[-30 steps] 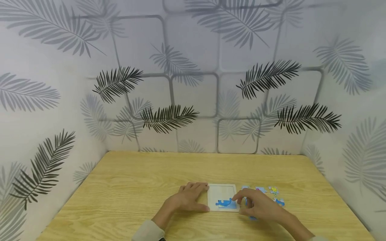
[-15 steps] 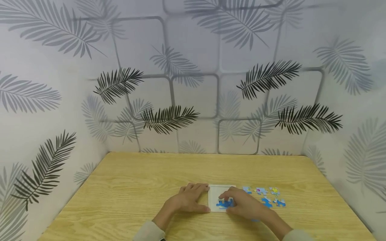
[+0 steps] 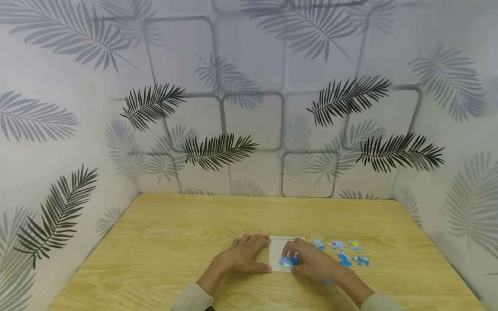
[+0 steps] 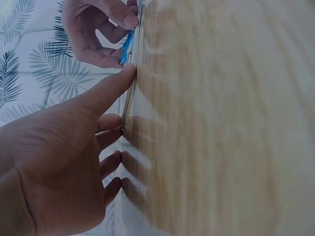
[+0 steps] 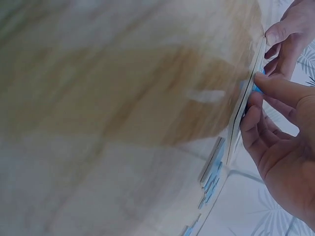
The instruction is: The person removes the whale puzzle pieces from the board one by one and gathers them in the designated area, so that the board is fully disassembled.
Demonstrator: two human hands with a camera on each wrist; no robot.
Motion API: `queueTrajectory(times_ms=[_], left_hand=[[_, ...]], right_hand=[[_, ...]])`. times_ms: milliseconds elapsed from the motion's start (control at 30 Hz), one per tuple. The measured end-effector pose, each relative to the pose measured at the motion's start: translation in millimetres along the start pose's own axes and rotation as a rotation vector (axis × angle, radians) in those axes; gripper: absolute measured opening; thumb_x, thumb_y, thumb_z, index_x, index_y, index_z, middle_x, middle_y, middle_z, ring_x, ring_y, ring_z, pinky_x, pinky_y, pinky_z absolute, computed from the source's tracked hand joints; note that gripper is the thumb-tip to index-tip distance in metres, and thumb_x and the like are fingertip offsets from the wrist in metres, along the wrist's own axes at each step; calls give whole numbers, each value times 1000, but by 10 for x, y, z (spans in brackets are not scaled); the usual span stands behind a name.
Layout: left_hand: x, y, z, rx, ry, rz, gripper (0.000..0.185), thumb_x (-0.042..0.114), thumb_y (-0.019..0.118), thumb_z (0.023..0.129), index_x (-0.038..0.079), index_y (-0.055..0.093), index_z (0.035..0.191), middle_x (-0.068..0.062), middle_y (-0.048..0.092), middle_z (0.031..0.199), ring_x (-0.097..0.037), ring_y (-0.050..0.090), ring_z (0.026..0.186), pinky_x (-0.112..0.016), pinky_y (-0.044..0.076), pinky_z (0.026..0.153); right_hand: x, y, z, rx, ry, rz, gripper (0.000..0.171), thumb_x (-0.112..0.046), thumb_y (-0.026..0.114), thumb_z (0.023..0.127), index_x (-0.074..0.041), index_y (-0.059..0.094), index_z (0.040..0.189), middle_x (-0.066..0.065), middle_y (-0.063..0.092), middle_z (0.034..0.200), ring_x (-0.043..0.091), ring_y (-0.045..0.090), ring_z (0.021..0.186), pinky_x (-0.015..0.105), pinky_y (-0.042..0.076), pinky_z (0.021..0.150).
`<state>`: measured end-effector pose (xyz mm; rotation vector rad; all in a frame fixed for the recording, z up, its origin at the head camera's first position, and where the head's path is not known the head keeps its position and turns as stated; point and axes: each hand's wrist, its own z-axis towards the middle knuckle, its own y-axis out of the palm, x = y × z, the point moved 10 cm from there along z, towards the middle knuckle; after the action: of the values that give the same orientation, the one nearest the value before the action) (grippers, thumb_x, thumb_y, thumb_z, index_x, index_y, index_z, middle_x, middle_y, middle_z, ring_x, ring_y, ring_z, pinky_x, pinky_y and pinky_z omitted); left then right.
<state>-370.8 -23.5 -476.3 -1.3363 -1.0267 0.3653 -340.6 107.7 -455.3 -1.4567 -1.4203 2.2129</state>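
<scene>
A small white puzzle tray (image 3: 274, 248) lies on the table with blue puzzle pieces in its lower part. My left hand (image 3: 242, 256) rests along the tray's left edge, fingers spread and fairly straight; in the left wrist view its thumb (image 4: 129, 71) touches the tray's side. Over the lower right of the tray is my right hand (image 3: 314, 261), its index finger bent and its thumb low, pinching a blue puzzle piece (image 3: 288, 261). The right hand covers part of that piece and the tray's right side. The right wrist view shows the right thumb (image 5: 266, 82) against blue at the tray.
Right of the tray lie loose puzzle pieces, among them one with a yellow flower (image 3: 355, 245), one with a pink spiral (image 3: 336, 245) and a blue one (image 3: 344, 260). Another blue piece (image 3: 329, 282) shows partly below the right forearm. A patterned wall (image 3: 249, 172) stands behind the table.
My right hand has moved left from the tray's right edge to over the blue pieces inside it, then shifted only slightly. The left hand has stayed on the left edge.
</scene>
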Motion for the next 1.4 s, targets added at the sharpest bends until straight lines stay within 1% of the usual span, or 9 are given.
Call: queueTrajectory(times_ms=[300, 467, 567, 633, 767, 900, 1133, 1267, 1400], left_hand=[[-3, -11, 3, -1, -4, 10, 81, 59, 64, 86, 19, 36, 150, 5, 35, 154, -24, 32, 137, -54, 26, 110], [2, 9, 13, -5, 8, 0, 80, 59, 62, 87, 19, 35, 150, 4, 33, 155, -27, 30, 138, -55, 25, 111], [14, 25, 22, -6, 22, 6, 79, 58, 62, 88, 18, 36, 150, 2, 33, 155, -29, 31, 138, -56, 25, 110], [19, 26, 20, -3, 29, 13, 78, 58, 62, 88, 17, 36, 150, 1, 33, 155, -29, 31, 138, -56, 25, 110], [12, 17, 10, -2, 26, 1, 79, 57, 63, 88, 17, 36, 150, 2, 33, 155, -28, 31, 138, -55, 24, 110], [8, 5, -2, -6, 16, -12, 80, 56, 63, 88, 17, 34, 151, 2, 32, 155, -29, 30, 139, -55, 23, 111], [5, 5, 0, -3, 21, -17, 80, 57, 63, 88, 17, 35, 151, 2, 33, 155, -28, 30, 139, -56, 23, 111], [10, 18, 0, 0, 42, -17, 80, 57, 62, 88, 15, 34, 151, 0, 33, 155, -30, 30, 139, -57, 24, 110], [0, 22, 2, -5, 29, -21, 81, 58, 62, 88, 17, 33, 151, 2, 33, 155, -28, 30, 139, -56, 23, 111]], right_hand=[[9, -52, 26, 32, -21, -73, 31, -12, 77, 83, -12, 70, 113, -2, 61, 104, 12, 59, 88, 25, 51, 75], [2, -186, -25, 85, -35, -91, 29, -12, 76, 84, -10, 70, 113, -2, 62, 103, 6, 54, 70, 22, 50, 62], [30, -331, -127, 120, -38, -59, 28, -10, 74, 85, -11, 69, 113, -1, 63, 102, 6, 49, 61, 23, 48, 55], [66, -442, -222, 148, -33, -50, 28, -9, 74, 85, -14, 69, 112, -3, 63, 101, 6, 48, 61, 24, 48, 55], [132, -638, -438, 212, -69, -76, 27, -10, 77, 83, -17, 69, 107, -4, 65, 100, 3, 46, 59, 22, 45, 53], [206, -745, -653, 241, -116, -87, 24, -14, 78, 81, -18, 70, 103, -3, 66, 97, 0, 43, 58, 21, 43, 51], [294, -810, -942, 237, -192, -72, 23, -8, 78, 80, -17, 72, 100, -1, 69, 97, -2, 43, 59, 21, 43, 53], [373, -797, -1053, 199, -180, -33, 21, -9, 77, 81, -19, 71, 98, -2, 69, 95, -2, 44, 60, 21, 44, 52], [438, -778, -1132, 177, -161, -26, 16, -13, 77, 82, -21, 71, 95, -3, 67, 94, -1, 47, 63, 21, 44, 52]])
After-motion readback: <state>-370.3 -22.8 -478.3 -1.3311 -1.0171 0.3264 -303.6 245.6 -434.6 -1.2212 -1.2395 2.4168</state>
